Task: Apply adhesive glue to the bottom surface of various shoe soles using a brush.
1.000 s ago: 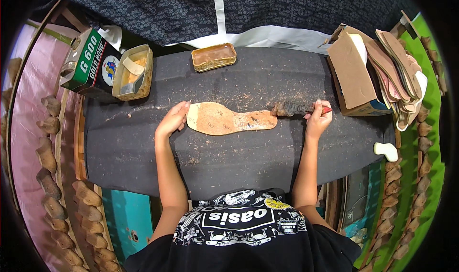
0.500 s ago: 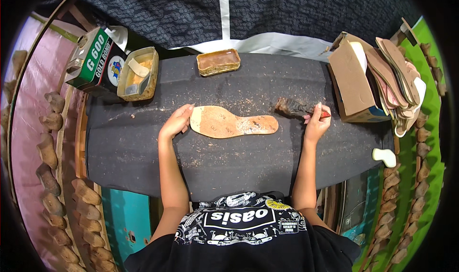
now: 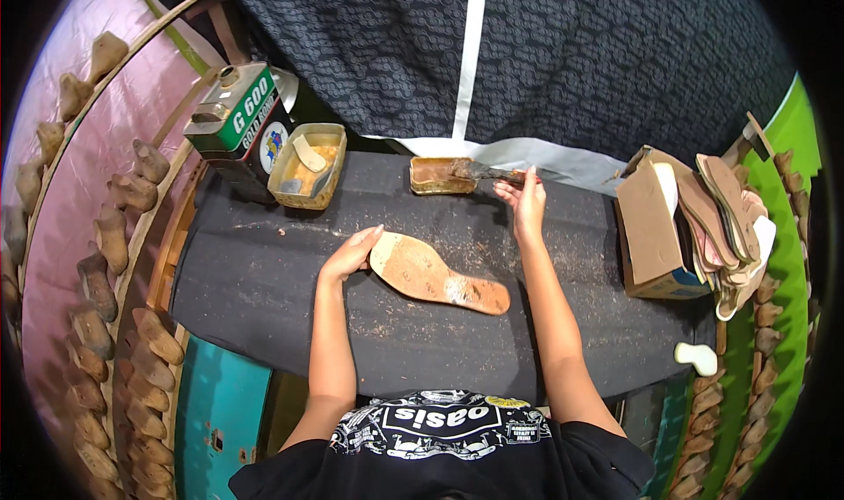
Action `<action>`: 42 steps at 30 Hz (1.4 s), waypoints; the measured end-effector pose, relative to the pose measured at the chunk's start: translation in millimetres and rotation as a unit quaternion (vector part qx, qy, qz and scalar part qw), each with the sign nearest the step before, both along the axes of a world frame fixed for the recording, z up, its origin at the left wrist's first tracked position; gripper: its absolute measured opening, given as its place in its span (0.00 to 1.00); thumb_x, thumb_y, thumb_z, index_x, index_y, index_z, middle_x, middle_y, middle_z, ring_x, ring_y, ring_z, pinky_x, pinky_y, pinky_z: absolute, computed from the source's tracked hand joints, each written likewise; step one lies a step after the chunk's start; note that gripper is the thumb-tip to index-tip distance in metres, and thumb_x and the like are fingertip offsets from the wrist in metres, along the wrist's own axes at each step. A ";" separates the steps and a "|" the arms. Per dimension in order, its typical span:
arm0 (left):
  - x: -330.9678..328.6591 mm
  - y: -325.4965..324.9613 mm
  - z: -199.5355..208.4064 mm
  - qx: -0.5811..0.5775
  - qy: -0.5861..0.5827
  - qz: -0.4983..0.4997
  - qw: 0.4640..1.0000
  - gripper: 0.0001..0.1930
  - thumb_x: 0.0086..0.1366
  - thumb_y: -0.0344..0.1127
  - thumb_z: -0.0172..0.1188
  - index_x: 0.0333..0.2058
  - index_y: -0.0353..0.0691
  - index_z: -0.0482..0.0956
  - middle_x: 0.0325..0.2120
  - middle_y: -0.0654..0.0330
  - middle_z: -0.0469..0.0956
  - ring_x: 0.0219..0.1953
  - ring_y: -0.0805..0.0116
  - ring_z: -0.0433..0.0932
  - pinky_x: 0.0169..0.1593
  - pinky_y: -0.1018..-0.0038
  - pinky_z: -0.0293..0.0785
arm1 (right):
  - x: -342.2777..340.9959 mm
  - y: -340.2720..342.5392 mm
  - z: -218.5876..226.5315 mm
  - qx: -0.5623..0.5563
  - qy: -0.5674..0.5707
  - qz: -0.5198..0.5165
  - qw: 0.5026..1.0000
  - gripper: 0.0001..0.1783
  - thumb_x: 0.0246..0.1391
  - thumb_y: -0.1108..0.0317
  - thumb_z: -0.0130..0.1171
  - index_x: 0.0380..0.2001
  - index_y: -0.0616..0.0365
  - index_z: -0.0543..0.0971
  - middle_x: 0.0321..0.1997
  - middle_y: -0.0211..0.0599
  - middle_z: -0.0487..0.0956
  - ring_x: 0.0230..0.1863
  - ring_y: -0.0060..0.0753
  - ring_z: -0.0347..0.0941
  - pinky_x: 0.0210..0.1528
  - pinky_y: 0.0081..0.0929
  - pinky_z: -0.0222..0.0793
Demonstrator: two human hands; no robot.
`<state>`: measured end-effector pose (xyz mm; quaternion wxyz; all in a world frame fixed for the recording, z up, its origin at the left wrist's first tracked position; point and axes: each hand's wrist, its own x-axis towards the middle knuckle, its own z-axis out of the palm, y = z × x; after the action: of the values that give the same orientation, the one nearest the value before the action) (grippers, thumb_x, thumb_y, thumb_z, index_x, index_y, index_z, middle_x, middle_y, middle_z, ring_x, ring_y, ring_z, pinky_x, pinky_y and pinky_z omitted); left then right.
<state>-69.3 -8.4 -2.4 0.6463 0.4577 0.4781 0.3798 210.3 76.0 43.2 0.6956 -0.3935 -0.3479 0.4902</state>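
Note:
My left hand [image 3: 352, 252] grips the broad end of a tan shoe sole [image 3: 422, 273], thumb along its edge. The sole has a wet, glossy patch near its narrow end. My right hand [image 3: 526, 197] pinches the handle of a dark, crusted brush [image 3: 485, 171]. The brush's bristle end reaches over the right side of a small rectangular tub [image 3: 428, 178] of brown glue-like stuff at the back of the table. Whether the bristles touch the contents I cannot tell.
At the back left stand a green and black metal can [image 3: 236, 122] and a yellowed tub [image 3: 287, 186] with scraps. A cardboard box [image 3: 652, 227] leans with several soles [image 3: 703, 223] at the right. A white sole-shaped piece [image 3: 697, 357] lies at the right edge. Wooden shoe lasts [image 3: 97, 284] line both sides.
My right hand has carried the brush from beside the sole's narrow end up and left to the brown tub. The sole has tilted, narrow end nearer me. The whole view has shifted.

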 end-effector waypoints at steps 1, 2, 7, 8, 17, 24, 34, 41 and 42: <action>-2.8 -2.4 5.9 0.011 -0.002 -0.024 1.000 0.17 0.61 0.48 0.41 0.33 0.41 0.70 0.18 0.74 0.67 0.15 0.88 0.58 0.15 0.89 0.52 | -2.5 6.9 -1.6 -0.009 -0.009 0.004 1.000 0.22 0.53 0.51 0.39 0.31 0.64 0.63 0.24 0.43 0.70 0.21 0.31 0.71 0.23 0.23 0.71; -4.0 -0.2 5.6 0.015 -0.003 -0.020 1.000 0.17 0.61 0.48 0.41 0.33 0.41 0.70 0.18 0.74 0.67 0.15 0.88 0.58 0.15 0.89 0.52 | -3.5 13.4 -3.4 -0.005 -0.010 0.009 1.000 0.22 0.53 0.51 0.39 0.31 0.64 0.63 0.24 0.43 0.70 0.21 0.31 0.71 0.23 0.23 0.71; -6.8 -1.9 2.9 0.068 0.006 -0.019 0.997 0.17 0.62 0.46 0.40 0.30 0.39 0.71 0.17 0.74 0.67 0.15 0.88 0.58 0.15 0.88 0.53 | -12.9 28.8 -11.5 -0.027 -0.039 0.035 0.998 0.23 0.54 0.51 0.38 0.31 0.64 0.63 0.24 0.42 0.70 0.22 0.30 0.71 0.24 0.22 0.72; -10.6 -0.8 -2.3 0.071 0.004 -0.019 0.997 0.17 0.62 0.46 0.40 0.30 0.39 0.71 0.17 0.74 0.67 0.16 0.88 0.58 0.16 0.88 0.53 | -15.4 30.0 -13.0 -0.027 -0.040 0.039 0.998 0.23 0.54 0.51 0.38 0.31 0.64 0.63 0.24 0.42 0.70 0.22 0.30 0.71 0.24 0.22 0.72; -9.7 3.6 -1.9 0.068 0.004 -0.046 0.997 0.18 0.62 0.46 0.40 0.35 0.35 0.71 0.26 0.68 0.72 0.26 0.84 0.67 0.29 0.86 0.64 | -8.7 36.1 -21.6 -0.042 -0.056 0.075 0.995 0.23 0.53 0.50 0.39 0.32 0.63 0.63 0.26 0.43 0.70 0.25 0.31 0.72 0.27 0.22 0.72; -7.8 4.6 -4.3 0.067 -0.007 -0.061 0.996 0.19 0.62 0.45 0.40 0.37 0.33 0.70 0.32 0.64 0.73 0.34 0.79 0.69 0.41 0.82 0.64 | -1.0 28.6 -24.2 -0.071 -0.064 0.098 0.991 0.23 0.52 0.50 0.41 0.37 0.61 0.60 0.29 0.44 0.70 0.27 0.31 0.72 0.27 0.23 0.71; -7.1 2.2 0.1 0.062 -0.016 -0.020 0.998 0.18 0.61 0.46 0.42 0.38 0.36 0.70 0.32 0.66 0.72 0.34 0.81 0.68 0.40 0.84 0.63 | -33.0 -24.2 8.3 0.262 -0.373 -0.200 0.867 0.09 0.47 0.69 0.51 0.33 0.61 0.68 0.32 0.37 0.67 0.34 0.28 0.61 0.37 0.23 0.57; -7.4 7.5 -6.2 0.071 0.007 0.006 0.997 0.14 0.59 0.46 0.45 0.38 0.44 0.67 0.26 0.73 0.67 0.27 0.87 0.63 0.28 0.88 0.59 | -85.7 -14.3 2.1 0.112 -0.448 0.300 0.834 0.13 0.45 0.61 0.54 0.22 0.61 0.74 0.19 0.23 0.71 0.22 0.12 0.60 0.23 0.14 0.56; -7.0 7.3 -6.1 0.071 0.005 0.012 0.997 0.14 0.59 0.46 0.45 0.38 0.44 0.67 0.26 0.73 0.67 0.27 0.87 0.63 0.28 0.88 0.59 | -91.8 -11.2 -1.1 0.092 -0.442 0.336 0.827 0.13 0.45 0.60 0.54 0.23 0.61 0.74 0.20 0.24 0.72 0.22 0.13 0.61 0.23 0.14 0.57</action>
<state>-76.3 -1.1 -8.4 0.6051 0.4988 0.4585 0.4181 118.5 64.8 42.1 0.2927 -0.3610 -0.7722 0.4333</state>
